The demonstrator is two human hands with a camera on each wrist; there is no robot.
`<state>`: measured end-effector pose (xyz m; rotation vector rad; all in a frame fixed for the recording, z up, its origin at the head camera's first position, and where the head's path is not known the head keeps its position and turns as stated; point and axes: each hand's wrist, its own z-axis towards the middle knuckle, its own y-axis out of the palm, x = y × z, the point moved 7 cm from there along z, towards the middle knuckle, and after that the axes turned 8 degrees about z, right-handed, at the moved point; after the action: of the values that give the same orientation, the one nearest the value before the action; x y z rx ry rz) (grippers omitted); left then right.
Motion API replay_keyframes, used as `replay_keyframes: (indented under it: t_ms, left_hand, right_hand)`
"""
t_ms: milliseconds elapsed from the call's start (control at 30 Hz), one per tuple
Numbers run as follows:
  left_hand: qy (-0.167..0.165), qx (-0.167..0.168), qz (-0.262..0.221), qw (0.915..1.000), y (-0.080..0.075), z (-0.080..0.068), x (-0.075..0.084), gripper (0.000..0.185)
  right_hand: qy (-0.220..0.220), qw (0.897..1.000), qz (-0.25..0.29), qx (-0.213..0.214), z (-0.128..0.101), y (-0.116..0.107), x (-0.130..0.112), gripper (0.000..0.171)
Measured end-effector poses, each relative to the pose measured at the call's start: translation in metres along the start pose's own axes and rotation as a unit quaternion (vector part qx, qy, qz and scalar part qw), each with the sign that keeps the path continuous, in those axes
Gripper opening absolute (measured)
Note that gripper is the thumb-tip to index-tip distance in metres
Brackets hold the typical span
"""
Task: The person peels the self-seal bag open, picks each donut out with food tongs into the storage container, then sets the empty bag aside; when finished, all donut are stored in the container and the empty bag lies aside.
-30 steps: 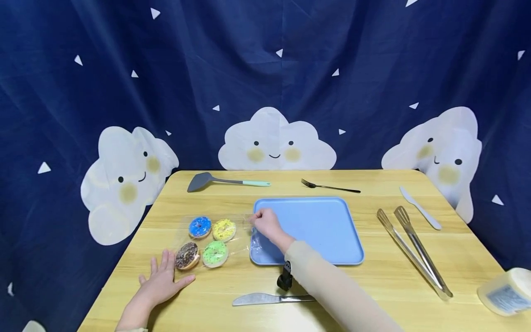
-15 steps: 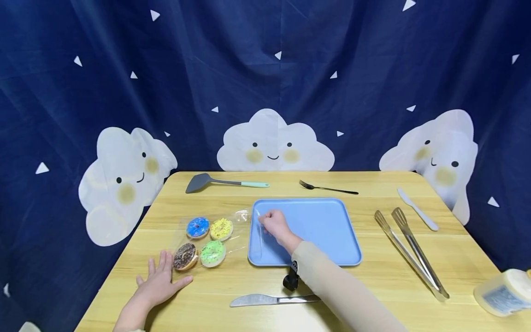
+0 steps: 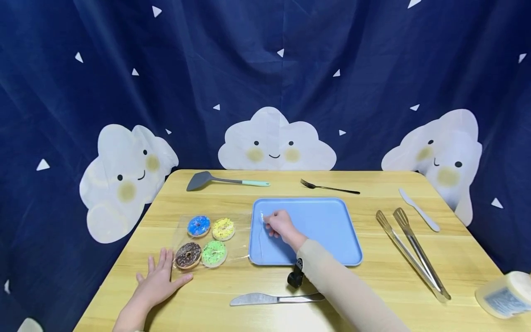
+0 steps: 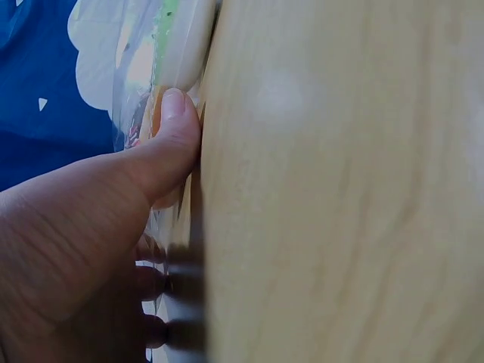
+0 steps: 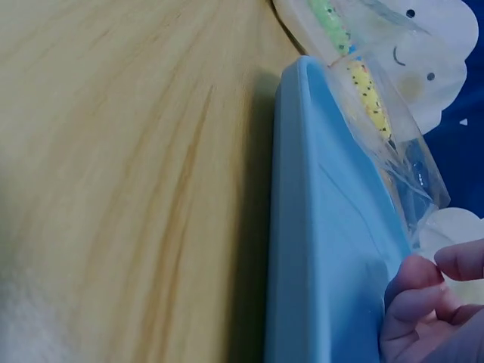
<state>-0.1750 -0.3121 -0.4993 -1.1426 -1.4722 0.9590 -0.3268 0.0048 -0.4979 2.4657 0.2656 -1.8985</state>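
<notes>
Clear bag (image 3: pixel 242 242), flat on the worktop (image 3: pixel 199 318) between the left and right fingers, its right end lapping over the rim of the blue tray (image 3: pixel 319 233). Left hand (image 3: pixel 157 282) spread palm down just beside the bag's near left corner, fingers pointing away from the body, thumb angled out to the right; loose, without a grip, with fingertips against the film and just beside the brown doughnut (image 3: pixel 188 255). Right hand (image 3: pixel 282 224) reaching in from the near right above the tray, forearm in a beige sleeve (image 3: pixel 344 281), wrist camera (image 3: pixel 295 276) slung beneath. Thumb and forefinger closed to a narrow pinch on the edge of the film, other fingers curled inward.

Four in the bag, all left of the right fingers: besides the brown one, a green doughnut (image 3: pixel 214 254), a blue doughnut (image 3: pixel 198 226) and a yellow doughnut (image 3: pixel 223 229). One tray, directly under the right fingers. Two knives: silver knife (image 3: pixel 269 299) nearer the body than the right fingers, white knife (image 3: pixel 419 210) far off to their right. One pair of tongs (image 3: pixel 408 253) to their right, one bottle (image 3: pixel 503 295) farther right and nearer. Beyond them, one fork (image 3: pixel 329 187) and one spatula (image 3: pixel 226 181).
</notes>
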Motion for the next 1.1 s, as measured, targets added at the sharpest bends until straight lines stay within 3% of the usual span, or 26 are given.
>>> replay_keyframes:
  t_ms: [233,567,800,1100]
  left_hand:
    - [0.015,0.037,-0.007,0.9992,-0.003,0.001,0.0,0.11]
    - [0.028,0.074,-0.054,0.9954,-0.016,0.012,0.003,0.107]
    - [0.053,0.127,-0.03,0.99,-0.037,0.024,0.019,0.098]
    - [0.029,0.2,0.001,0.9794,-0.055,0.035,0.044,0.071]
  right_hand:
    - [-0.012,0.999,0.01,-0.031,0.0,-0.002,-0.001,0.021]
    - [-0.024,0.999,0.013,-0.034,-0.006,-0.015,-0.007,0.022]
    - [-0.023,0.999,0.025,-0.022,-0.015,-0.036,-0.012,0.02]
    - [-0.035,0.999,0.029,0.002,-0.036,-0.079,-0.012,0.023]
